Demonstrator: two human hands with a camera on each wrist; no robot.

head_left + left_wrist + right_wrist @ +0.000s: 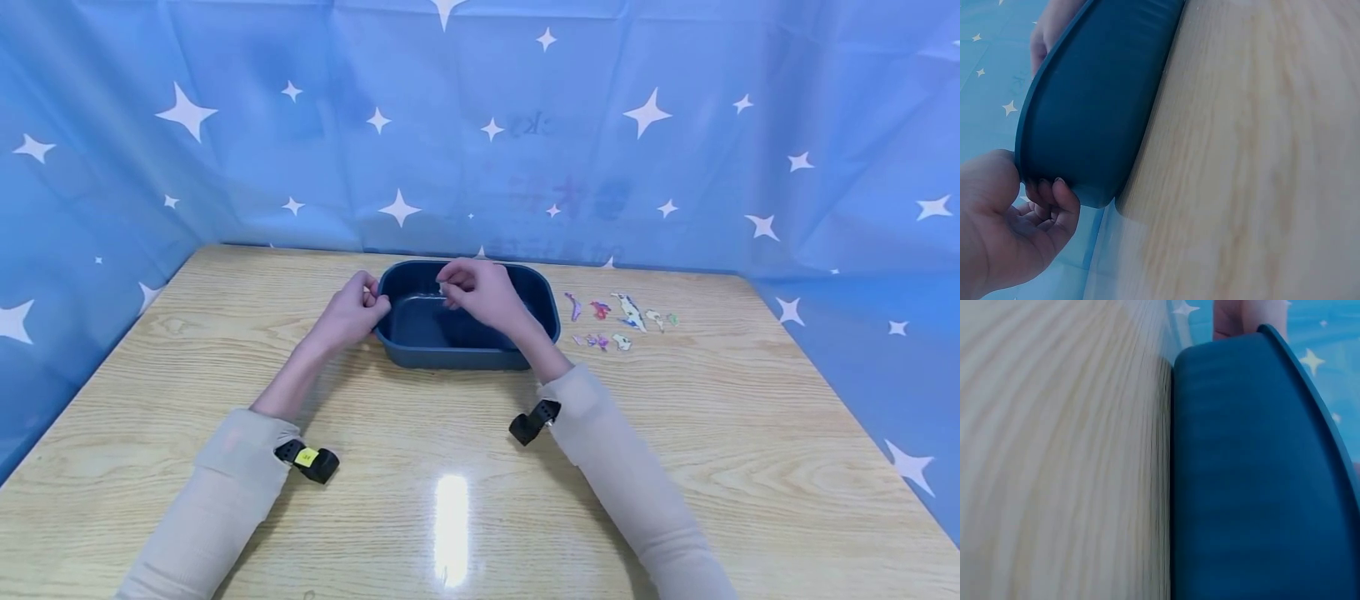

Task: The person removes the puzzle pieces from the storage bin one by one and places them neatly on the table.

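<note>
A dark blue rectangular basin (457, 358) stands near the back of the wooden table. My left hand (352, 312) grips the rim at its left end, thumb on top and fingers curled against the outside, as the left wrist view shows on the basin wall (1097, 100). Over the basin's inside, my right hand (487, 292) pinches a tiny pale piece (442, 288) between thumb and fingertips; its kind is too small to tell. In the right wrist view the basin's side (1254, 475) hides most of the right hand's work.
Right of the basin lie several small, flat, colourful cut-out pieces, among them a tall white-and-blue one (630, 312), a red one (601, 310) and a purple one (574, 307). A blue curtain (480, 167) with white stars hangs behind the table (390, 483).
</note>
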